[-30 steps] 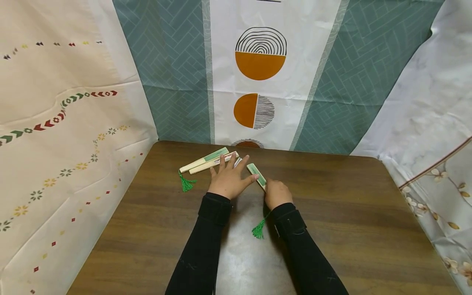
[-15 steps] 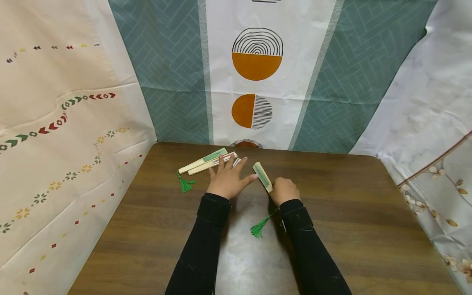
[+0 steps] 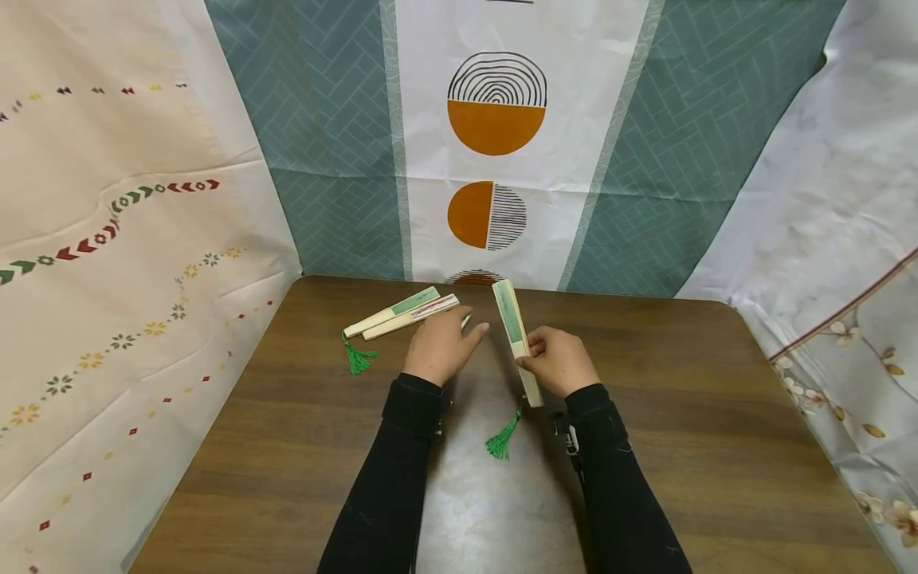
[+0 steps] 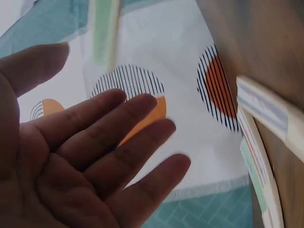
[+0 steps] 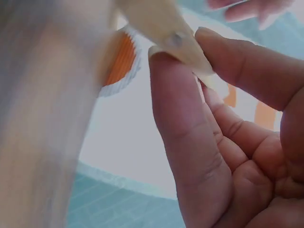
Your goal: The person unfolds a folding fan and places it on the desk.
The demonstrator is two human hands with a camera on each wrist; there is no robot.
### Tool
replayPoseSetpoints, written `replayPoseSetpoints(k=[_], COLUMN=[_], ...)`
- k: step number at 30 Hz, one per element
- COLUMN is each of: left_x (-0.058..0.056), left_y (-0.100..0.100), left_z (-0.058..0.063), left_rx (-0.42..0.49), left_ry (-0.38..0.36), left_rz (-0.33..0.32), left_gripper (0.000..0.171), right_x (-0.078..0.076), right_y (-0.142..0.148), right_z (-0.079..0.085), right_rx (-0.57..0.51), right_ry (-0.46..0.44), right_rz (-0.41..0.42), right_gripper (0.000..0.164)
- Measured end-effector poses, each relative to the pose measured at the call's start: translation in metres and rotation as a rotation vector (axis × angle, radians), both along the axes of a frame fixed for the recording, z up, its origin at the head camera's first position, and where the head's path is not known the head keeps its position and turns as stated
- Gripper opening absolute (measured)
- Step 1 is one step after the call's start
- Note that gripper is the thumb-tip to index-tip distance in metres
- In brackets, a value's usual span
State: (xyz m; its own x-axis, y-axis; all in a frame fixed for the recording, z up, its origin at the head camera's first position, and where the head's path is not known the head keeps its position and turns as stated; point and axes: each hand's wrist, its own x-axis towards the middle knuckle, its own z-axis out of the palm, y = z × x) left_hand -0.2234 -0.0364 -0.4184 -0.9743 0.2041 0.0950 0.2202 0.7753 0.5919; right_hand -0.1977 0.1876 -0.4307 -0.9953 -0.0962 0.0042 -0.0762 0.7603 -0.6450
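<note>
The right hand [image 3: 559,363] pinches a folded fan [image 3: 509,312] in its fingers [image 5: 185,128] over the surface [image 3: 717,414] — a green tassel [image 3: 501,441] trailing from the lower end — while the left hand [image 3: 439,347], fingers released and parted, hovers beside more folded fans [image 3: 402,321] lying there.

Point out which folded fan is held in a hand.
The green-panelled fan pinched by the right hand. The other fans lie on the table to its left, gripped by neither hand.
</note>
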Motion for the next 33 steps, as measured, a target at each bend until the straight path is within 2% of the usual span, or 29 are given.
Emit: replayPoseSetpoints(k=[4, 7, 11, 16, 22, 28, 33], left_x=[0.0, 0.001, 0.0, -0.002, -0.005, -0.003, -0.001], left_y=[0.004, 0.009, 0.016, 0.02, 0.022, 0.023, 0.023], left_z=[0.001, 0.0, -0.001, -0.001, 0.0, -0.001, -0.003], left_rx=[0.111, 0.249, 0.4, 0.492, 0.489, 0.457, 0.431], left_ry=[-0.054, -0.114, -0.174, -0.217, -0.229, -0.225, -0.217], left_rz=[-0.041, -0.068, -0.073, -0.065, -0.079, -0.118, -0.163], left_gripper=[0.058, 0.056, 0.051, 0.039, 0.028, 0.027, 0.022], right_x=[0.009, 0.01, 0.01, 0.009, 0.008, 0.008, 0.005], right_y=[-0.006, -0.008, -0.009, -0.012, -0.009, -0.004, -0.002], right_z=[0.013, 0.016, 0.016, 0.017, 0.019, 0.019, 0.015], right_rx=[-0.067, -0.108, -0.137, -0.121, -0.149, -0.279, -0.327], right_ry=[-0.039, -0.07, -0.093, -0.096, -0.105, -0.072, -0.044], right_rz=[0.017, 0.05, 0.085, 0.126, 0.141, 0.1, 0.1], right_gripper=[0.03, 0.029, 0.027, 0.024, 0.021, 0.031, 0.036])
